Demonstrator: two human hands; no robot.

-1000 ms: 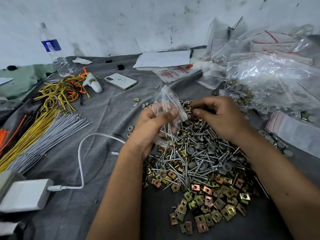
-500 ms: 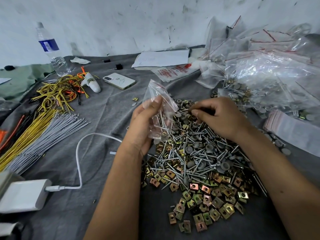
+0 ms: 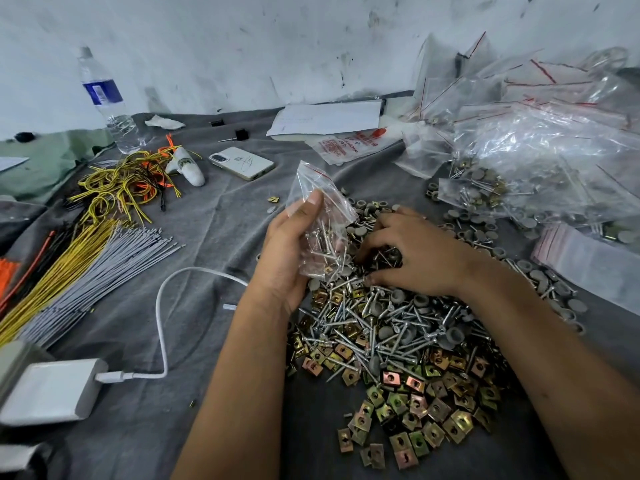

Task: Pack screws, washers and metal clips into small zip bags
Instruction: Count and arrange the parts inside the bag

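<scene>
My left hand (image 3: 289, 251) grips a small clear zip bag (image 3: 320, 216) with a red seal line, held upright above the pile; several screws and a washer lie inside it. My right hand (image 3: 412, 252) lies palm down on the far part of the pile, fingers curled into the grey washers (image 3: 360, 232); what they hold is hidden. The pile spreads in front of me: silver screws (image 3: 388, 327) in the middle, brass-coloured square metal clips (image 3: 415, 407) at the near side.
Filled zip bags (image 3: 540, 168) heap at the right, a flat stack of empty bags (image 3: 585, 258) nearer. Left: wire bundles (image 3: 86, 258), a charger (image 3: 52, 389) with white cable, a phone (image 3: 242, 162), a water bottle (image 3: 107, 102). Papers (image 3: 329, 117) at the back.
My left hand lifted the bag up and slightly left, standing it more upright. My right hand dropped from the bag's mouth onto the pile and spread over the washers.
</scene>
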